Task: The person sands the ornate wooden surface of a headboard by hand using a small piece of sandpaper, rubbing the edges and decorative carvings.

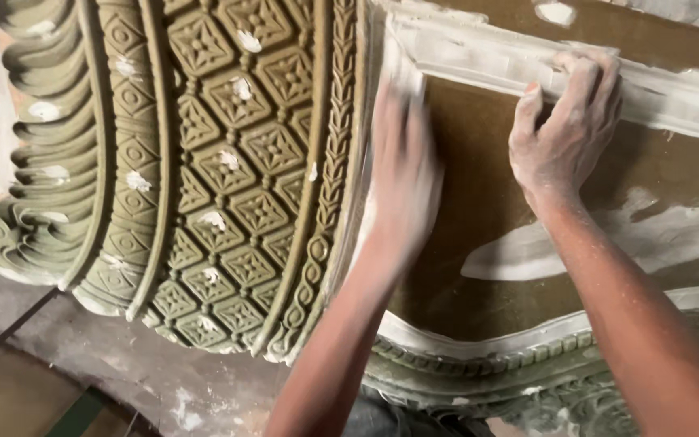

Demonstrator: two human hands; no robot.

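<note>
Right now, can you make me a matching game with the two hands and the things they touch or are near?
Things:
1. left hand
2. right hand
3. olive-green carved panel with a diamond flower pattern
4. white plaster smear on the flat brown board

Places or states:
A. far left, dotted with white specks
B. gripping the white plaster moulding strip
C. blurred, flat on the moulding's corner
D. below the right hand

Pairs: 1-C, 2-B, 3-A, 4-D
</note>
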